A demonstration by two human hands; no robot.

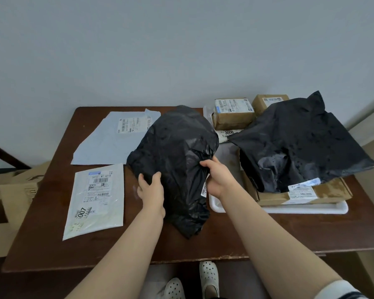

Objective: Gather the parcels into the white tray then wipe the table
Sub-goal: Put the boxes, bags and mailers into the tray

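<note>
Both hands hold the black bag [173, 160] in the middle of the counter [52, 244]: left grip [150, 189] is closed on the bag's left edge w/ thumb on top, right grip [217, 176] is closed on a bunched fold at its right side, next to a white label that peeks out by the wrist. The bag looks partly raised, far end up, near end hanging toward the counter's front edge; can't tell if it's fully clear of the surface. Step in hand, by my read: gathering, w/ this parcel on its way into the white tray [311, 209] just to the right. Next move prob calls for lifting it right and setting it down in the tray, but room there is tight. A second black bag [300, 143] already sprawls over a flat cardboard box [333, 190] and overhangs the tray's right side; two small brown boxes [233, 114] [268, 102] sit at the back, and a pale packet marked 3006 [229, 133] lies in front of them. Only a bare strip shows at the tray's left, so the soft bag likely has to go there or on top of the pile, and it could slide off. Still on the counter at left: a big grey mailer [108, 143] at the back and a white mailer [95, 201] marked 007 nearer. No cloth in view, so wiping looks a way off.
</note>
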